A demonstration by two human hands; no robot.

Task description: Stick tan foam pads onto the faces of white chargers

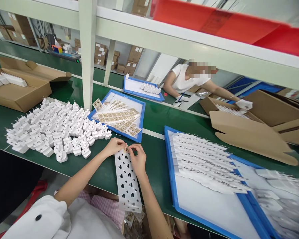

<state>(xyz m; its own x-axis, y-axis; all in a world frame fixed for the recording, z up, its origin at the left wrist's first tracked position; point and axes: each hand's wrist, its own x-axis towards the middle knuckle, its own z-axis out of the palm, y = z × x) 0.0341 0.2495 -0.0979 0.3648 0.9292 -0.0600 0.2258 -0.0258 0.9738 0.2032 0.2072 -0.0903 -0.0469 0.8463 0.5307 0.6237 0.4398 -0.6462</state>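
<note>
My left hand (116, 145) and my right hand (137, 158) meet over the green table, both pinched at the top end of a long white backing strip (127, 181) punched with dark rectangular holes. The strip hangs down over the table's near edge toward my lap. Between the fingertips sits a small tan label, too small to make out clearly. A large heap of white plug adapters (54, 127) lies just left of my left hand.
A blue tray (139, 131) holds sheets of tan labels behind my hands. Another blue tray (173, 179) at the right carries rows of white adapters. Open cardboard boxes (22, 96) stand at left and right. A person in white (183, 79) works across the table.
</note>
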